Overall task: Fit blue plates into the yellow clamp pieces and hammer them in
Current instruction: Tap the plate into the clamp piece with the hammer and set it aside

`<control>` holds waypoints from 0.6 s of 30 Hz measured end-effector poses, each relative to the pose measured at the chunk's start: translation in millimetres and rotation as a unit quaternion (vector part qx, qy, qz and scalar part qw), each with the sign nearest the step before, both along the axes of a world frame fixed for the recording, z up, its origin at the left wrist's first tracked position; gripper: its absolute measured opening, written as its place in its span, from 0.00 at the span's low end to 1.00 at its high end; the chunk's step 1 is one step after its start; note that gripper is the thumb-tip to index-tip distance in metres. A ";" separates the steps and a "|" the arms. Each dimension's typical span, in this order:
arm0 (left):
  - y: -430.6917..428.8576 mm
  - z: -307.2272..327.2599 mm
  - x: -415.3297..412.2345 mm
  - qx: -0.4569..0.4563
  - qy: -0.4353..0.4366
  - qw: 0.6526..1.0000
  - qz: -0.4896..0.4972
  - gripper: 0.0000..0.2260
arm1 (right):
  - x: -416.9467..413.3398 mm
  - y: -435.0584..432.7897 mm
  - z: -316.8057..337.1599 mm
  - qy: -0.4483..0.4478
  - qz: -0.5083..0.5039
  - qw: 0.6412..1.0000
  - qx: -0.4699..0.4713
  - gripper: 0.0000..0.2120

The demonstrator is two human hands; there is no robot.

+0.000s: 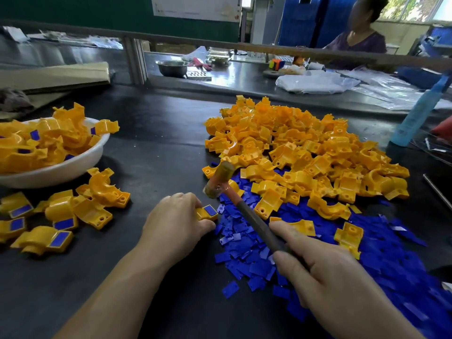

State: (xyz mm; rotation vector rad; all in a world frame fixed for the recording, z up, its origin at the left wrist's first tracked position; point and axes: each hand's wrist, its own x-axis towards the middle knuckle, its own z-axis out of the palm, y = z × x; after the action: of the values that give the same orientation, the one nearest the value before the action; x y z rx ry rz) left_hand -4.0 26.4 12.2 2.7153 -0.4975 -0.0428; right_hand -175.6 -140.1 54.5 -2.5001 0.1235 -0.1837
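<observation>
Two hands are working: my left hand [176, 220] is pinning a yellow clamp piece [206, 213] with its blue plate [210, 210] on the black table [156, 148], while my right hand [315, 260] is gripping the hammer [234, 194], its head hovering just above and far of the piece.

My left hand [176, 223] and right hand [325, 272] are bare, both forearms [117, 285] uncovered as far as they show.
</observation>
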 end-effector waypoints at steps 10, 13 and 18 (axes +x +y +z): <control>-0.8 -0.2 2.0 0.003 -0.004 1.000 0.000 0.20 | 1.9 2.8 -0.6 0.007 -0.012 0.995 -0.099 0.21; -1.1 -1.8 2.9 0.006 -0.009 1.000 -0.001 0.21 | 0.7 2.9 -3.8 -0.041 -0.016 0.993 -0.112 0.23; -2.8 -1.3 4.8 0.007 0.000 1.000 0.001 0.21 | 8.2 7.5 -3.6 0.051 -0.004 0.987 -0.155 0.23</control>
State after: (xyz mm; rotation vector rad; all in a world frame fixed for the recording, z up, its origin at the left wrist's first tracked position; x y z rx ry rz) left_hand 0.8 23.7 10.9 2.7299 -0.4964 -0.0461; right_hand -167.5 -132.7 50.9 -2.8211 0.1589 -0.0822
